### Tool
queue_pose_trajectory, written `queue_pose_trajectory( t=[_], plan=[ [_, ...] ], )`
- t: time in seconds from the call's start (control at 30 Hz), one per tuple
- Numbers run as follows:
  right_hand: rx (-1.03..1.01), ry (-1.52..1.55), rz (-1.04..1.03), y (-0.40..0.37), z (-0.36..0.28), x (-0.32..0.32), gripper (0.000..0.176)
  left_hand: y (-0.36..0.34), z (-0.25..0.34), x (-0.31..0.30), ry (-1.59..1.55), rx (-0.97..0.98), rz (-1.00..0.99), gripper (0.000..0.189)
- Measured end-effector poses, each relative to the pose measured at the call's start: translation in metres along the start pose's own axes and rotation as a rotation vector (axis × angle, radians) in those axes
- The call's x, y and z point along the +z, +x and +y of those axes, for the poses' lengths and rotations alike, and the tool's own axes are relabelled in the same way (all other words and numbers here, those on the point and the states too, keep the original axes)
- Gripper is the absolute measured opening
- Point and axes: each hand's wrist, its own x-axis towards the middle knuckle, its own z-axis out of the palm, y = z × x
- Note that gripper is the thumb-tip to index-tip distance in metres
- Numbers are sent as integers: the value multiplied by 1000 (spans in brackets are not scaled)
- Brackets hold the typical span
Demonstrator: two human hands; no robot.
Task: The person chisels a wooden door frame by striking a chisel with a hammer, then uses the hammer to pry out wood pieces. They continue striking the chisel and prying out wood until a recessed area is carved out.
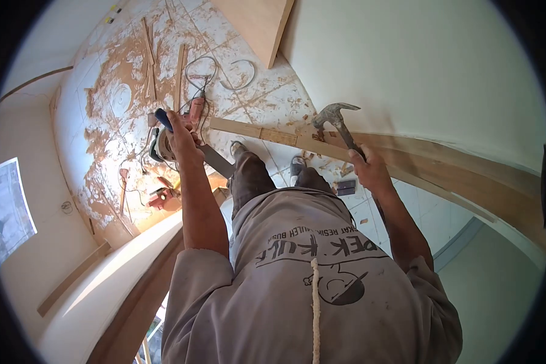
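Observation:
My left hand (184, 142) is wrapped around a chisel with a dark blue handle end (162, 118); its broad grey blade (217, 161) sticks out below the fist, toward my leg. In my right hand (372, 171) is a claw hammer (333, 115), gripped by the handle with its metal head up. The hammer head overlaps a long wooden beam (309, 144) that runs from between my hands to the right along the wall. Some loose chips lie around the beam near the hammer.
Wood shavings (112, 67) cover the tiled floor. A red power tool (195, 111) with a cord lies beyond my left hand, another red tool (161, 197) nearer on the left. A wooden panel (255, 24) leans at the top. A small dark block (346, 187) lies near my feet.

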Motion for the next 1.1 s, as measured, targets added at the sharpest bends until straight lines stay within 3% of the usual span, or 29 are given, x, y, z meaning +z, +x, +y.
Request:
queue_pose_trajectory(
  t=[0.07, 0.17, 0.3, 0.33, 0.4, 0.47, 0.63, 0.73, 0.8, 1.1],
  plan=[
    [86, 55, -128, 4, -22, -10, 49, -11, -23, -38, -74, -36, 8, 48],
    [4, 6, -172, 21, -37, 3, 44, -26, -46, -88, -62, -61, 84, 50],
    [18, -55, -274, 34, -99, 11, 38, -31, -51, -103, -351, -191, 188, 49],
    [15, -61, -309, 37, -118, 13, 37, -25, -53, -101, -388, -208, 214, 49],
    [-11, -163, -341, 45, -149, 14, 36, -15, -64, -97, -559, -202, 21, 50],
    [-200, -225, -354, 53, -167, 16, 35, -17, -68, -78, -616, -185, 37, 52],
    [-324, -345, -445, 57, -215, 15, 34, -31, -60, -36, -862, -164, 27, 44],
    [-301, -467, -513, 66, -218, 15, 34, -26, -67, -15, -797, -126, 101, 37],
    [-394, -560, -521, 74, -213, 16, 34, -26, -76, -9, -827, -133, 109, 36],
    [-402, -536, -491, 78, -238, 14, 35, -31, -81, 8, -832, -103, 46, 38]
  ],
)
